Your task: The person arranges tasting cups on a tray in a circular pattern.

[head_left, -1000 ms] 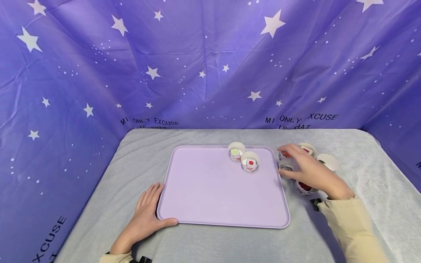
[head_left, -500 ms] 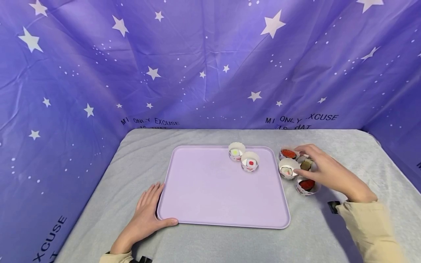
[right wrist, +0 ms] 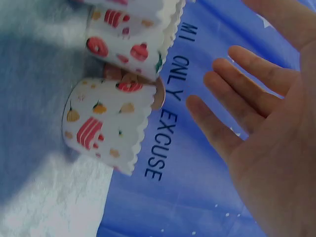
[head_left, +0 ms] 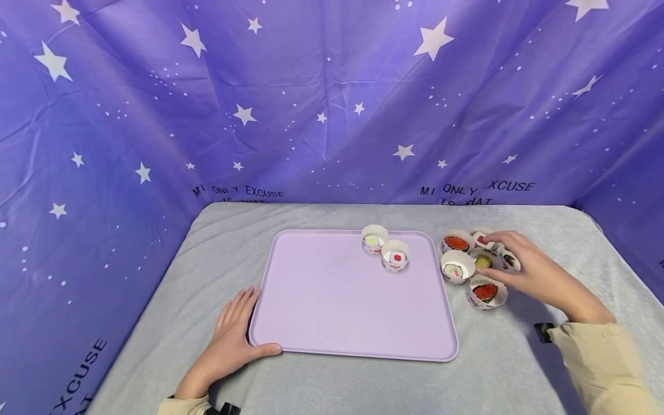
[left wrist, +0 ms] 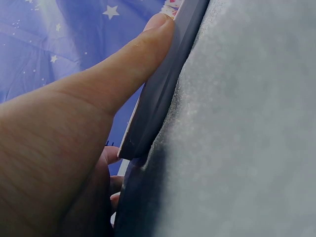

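My left hand (head_left: 225,346) rests at the near left corner of a lilac tray (head_left: 332,305), straight fingers along its left side and thumb on the near edge. In the left wrist view that thumb lies against the tray's rim (left wrist: 163,84). Two paper baking cups (head_left: 374,248) with small sushi-like pieces stand at the tray's back right. My right hand (head_left: 542,279), fingers apart and holding nothing, hovers over several more cups beside the tray. One nearby holds a yellow-green-topped piece (head_left: 483,262). In the right wrist view, a printed cup (right wrist: 106,121) stands apart from the fingers.
Right of the tray, the clustered cups include two with red-topped pieces (head_left: 485,293) and one with a pale roll (head_left: 453,271). A grey cloth (head_left: 321,386) covers the table. A purple star-printed curtain (head_left: 321,144) hangs behind and at the sides.
My right hand has moved right, away from the tray's edge and across the cups, uncovering several of them. The left hand and the tray stay in place.
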Available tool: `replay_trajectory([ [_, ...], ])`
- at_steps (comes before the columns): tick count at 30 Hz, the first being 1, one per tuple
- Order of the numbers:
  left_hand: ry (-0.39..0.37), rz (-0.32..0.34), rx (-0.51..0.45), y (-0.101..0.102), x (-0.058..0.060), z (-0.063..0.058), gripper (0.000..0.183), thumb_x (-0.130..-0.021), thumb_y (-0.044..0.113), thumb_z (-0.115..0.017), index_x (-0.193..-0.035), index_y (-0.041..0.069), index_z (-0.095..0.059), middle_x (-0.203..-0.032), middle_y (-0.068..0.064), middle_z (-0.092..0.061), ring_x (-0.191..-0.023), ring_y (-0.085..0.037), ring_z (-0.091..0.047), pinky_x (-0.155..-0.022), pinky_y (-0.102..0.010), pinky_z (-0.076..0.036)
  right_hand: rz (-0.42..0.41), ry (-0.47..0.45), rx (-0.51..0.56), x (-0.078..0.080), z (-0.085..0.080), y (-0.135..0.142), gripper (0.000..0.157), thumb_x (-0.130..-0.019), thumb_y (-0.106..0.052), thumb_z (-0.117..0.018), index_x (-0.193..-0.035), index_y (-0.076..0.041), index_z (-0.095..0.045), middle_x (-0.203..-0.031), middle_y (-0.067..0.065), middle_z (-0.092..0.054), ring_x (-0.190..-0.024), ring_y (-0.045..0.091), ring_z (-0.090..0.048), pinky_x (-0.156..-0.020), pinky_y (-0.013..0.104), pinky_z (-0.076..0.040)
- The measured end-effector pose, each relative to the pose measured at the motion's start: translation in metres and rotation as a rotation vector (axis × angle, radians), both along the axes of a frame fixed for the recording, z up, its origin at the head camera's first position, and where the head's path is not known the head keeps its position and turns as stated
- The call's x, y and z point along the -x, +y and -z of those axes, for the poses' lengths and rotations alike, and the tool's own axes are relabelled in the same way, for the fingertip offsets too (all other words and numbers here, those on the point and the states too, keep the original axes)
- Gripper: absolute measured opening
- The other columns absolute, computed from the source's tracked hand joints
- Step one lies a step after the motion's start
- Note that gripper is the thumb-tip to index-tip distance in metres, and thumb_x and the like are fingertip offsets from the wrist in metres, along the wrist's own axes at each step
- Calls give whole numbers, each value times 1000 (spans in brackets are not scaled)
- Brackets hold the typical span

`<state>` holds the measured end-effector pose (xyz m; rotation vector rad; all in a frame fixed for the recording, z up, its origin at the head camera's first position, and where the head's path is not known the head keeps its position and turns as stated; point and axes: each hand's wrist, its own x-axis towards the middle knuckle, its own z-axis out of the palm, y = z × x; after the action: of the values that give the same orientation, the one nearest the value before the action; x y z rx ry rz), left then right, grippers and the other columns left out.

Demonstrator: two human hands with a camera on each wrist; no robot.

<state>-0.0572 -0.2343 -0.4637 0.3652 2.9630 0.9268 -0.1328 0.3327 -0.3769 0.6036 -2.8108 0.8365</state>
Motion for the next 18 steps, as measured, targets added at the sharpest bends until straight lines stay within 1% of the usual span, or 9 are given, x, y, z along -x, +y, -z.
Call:
replay_trajectory([
  [1, 1, 2, 1, 0, 0, 0, 120, -67, 64, -81, -157, 7, -24, -161, -21, -23, -150, -40, -15, -118, -60, -9, 6, -2, 11, 0, 1, 3, 57, -80, -17, -84, -130, -7, -58, -134, 13, -55, -119, 25, -46, -94, 0, -25],
  [3, 3, 4, 1, 0, 0, -1, 120, -68, 64, -81, -157, 7, -24, -161, -21, -24, -149, -40, -15, -117, -60, -9, 6, 2, 19, 1, 3, 8, 60, -79, -17, -84, -131, -7, -56, -136, 14, -53, -121, 26, -44, -95, -3, -20],
  [5, 8, 5, 1, 0, -1, -2, 120, -68, 64, -81, -157, 7, -25, -161, -22, -25, -149, -41, -16, -117, -61, -10, 10, -8, 27, 2, 4, 13, 63, -80, -17, -84, -134, -5, -54, -138, 15, -50, -122, 29, -43, -98, -2, -18],
  [7, 12, 6, 2, 0, -2, -2, 119, -67, 63, -82, -157, 7, -26, -160, -23, -25, -149, -42, -17, -116, -62, -10, 18, -20, 30, 3, 5, 17, 64, -81, -17, -83, -136, -5, -52, -140, 16, -49, -122, 29, -42, -97, -1, -18],
  [12, 5, 6, 5, 1, -1, -4, 119, -67, 62, -82, -157, 8, -25, -161, -22, -24, -149, -41, -16, -117, -62, -10, 36, -42, 41, 5, 8, 27, 63, -81, -16, -82, -135, -5, -52, -140, 16, -48, -122, 27, -39, -96, -1, -17],
  [18, -3, 3, 0, 1, -1, -3, 119, -68, 63, -81, -157, 7, -24, -161, -21, -23, -150, -41, -15, -117, -61, -9, 62, -32, 39, 6, 13, 40, 65, -79, -16, -84, -135, -6, -53, -139, 18, -49, -130, 3, -34, -104, 3, -13],
])
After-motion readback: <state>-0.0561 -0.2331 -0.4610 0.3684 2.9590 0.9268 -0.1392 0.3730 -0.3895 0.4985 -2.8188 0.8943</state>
